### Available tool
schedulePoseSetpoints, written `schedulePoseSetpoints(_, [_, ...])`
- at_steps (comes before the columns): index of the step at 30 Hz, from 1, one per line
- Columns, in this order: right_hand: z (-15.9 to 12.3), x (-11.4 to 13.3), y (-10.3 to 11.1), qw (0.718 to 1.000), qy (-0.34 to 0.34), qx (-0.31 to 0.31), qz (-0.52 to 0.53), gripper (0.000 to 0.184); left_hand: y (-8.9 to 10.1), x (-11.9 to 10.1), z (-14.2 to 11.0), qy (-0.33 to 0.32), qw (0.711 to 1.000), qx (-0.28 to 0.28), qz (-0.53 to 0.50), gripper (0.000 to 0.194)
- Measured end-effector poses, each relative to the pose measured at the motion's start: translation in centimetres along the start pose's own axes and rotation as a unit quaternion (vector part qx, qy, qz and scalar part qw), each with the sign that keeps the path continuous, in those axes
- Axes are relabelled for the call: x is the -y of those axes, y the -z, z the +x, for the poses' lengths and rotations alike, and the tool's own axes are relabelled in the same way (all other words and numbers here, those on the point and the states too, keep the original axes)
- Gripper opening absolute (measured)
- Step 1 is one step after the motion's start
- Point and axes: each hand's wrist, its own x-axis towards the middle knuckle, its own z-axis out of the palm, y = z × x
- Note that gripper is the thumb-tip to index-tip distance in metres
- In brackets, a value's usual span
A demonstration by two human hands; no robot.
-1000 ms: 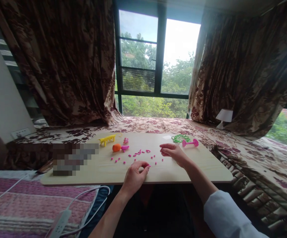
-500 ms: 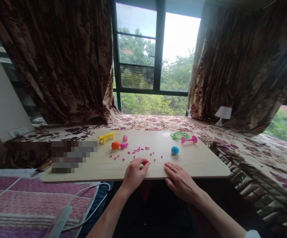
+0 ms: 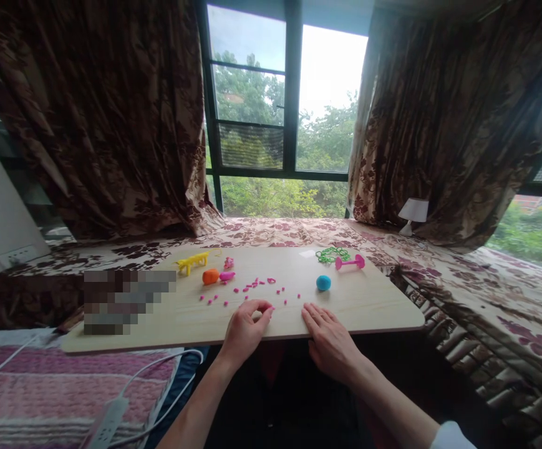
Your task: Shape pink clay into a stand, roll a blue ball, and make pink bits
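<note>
My left hand (image 3: 247, 325) is over the front edge of the pale wooden board (image 3: 368, 305), thumb and forefinger pinched on a small pink clay piece (image 3: 271, 308). To its right my right hand (image 3: 329, 337) lies palm down on the board, fingers stretched out and holding nothing. Beyond both hands, several small pink pieces (image 3: 247, 286) are scattered about. A blue clay ball (image 3: 324, 283) sits past my right fingertips. An orange clay lump (image 3: 210, 277) touches a longer pink lump (image 3: 227, 276) on the left.
Toward the back stand a yellow animal figure (image 3: 193, 262), a small pink figure (image 3: 229, 262), a green tangled string (image 3: 333, 255) and a pink dumbbell-shaped toy (image 3: 350, 262). A blurred-out object (image 3: 121, 302) occupies the left end. A power strip (image 3: 106, 424) lies on the bed at lower left.
The whole view has shifted slightly, so everything sits a little further left. Both hands keep nearly the same pose, the left still pinching the pink piece.
</note>
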Motion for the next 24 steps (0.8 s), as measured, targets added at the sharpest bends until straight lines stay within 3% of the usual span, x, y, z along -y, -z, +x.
schedulePoseSetpoints(5, [-0.6, -0.8, -0.3, 0.999, -0.026, -0.011, -0.014, 0.066, 0.1, 0.1, 0.0, 0.001, 1.0, 0.003, -0.002, 0.017])
schedulePoseSetpoints(9, [-2.4, 0.5, -0.1, 1.0, -0.006, -0.024, -0.007, 0.065, -0.1, 0.1, 0.0, 0.008, 1.0, 0.001, -0.001, 0.017])
schedulePoseSetpoints(13, [-0.7, 1.5, 0.0, 1.0, 0.002, -0.01, 0.014, 0.065, -0.1, -0.1, 0.0, 0.01, 1.0, 0.0, -0.001, 0.018])
schedulePoseSetpoints(17, [0.5, 0.8, -0.5, 0.999, -0.031, -0.015, 0.01, 0.064, 0.2, -0.1, 0.1, 0.006, 1.0, 0.002, -0.003, 0.017])
schedulePoseSetpoints(24, [-2.6, 1.6, -0.9, 0.998, -0.047, -0.04, -0.014, 0.067, 0.0, 0.3, 0.0, 0.011, 1.0, 0.003, -0.006, 0.015])
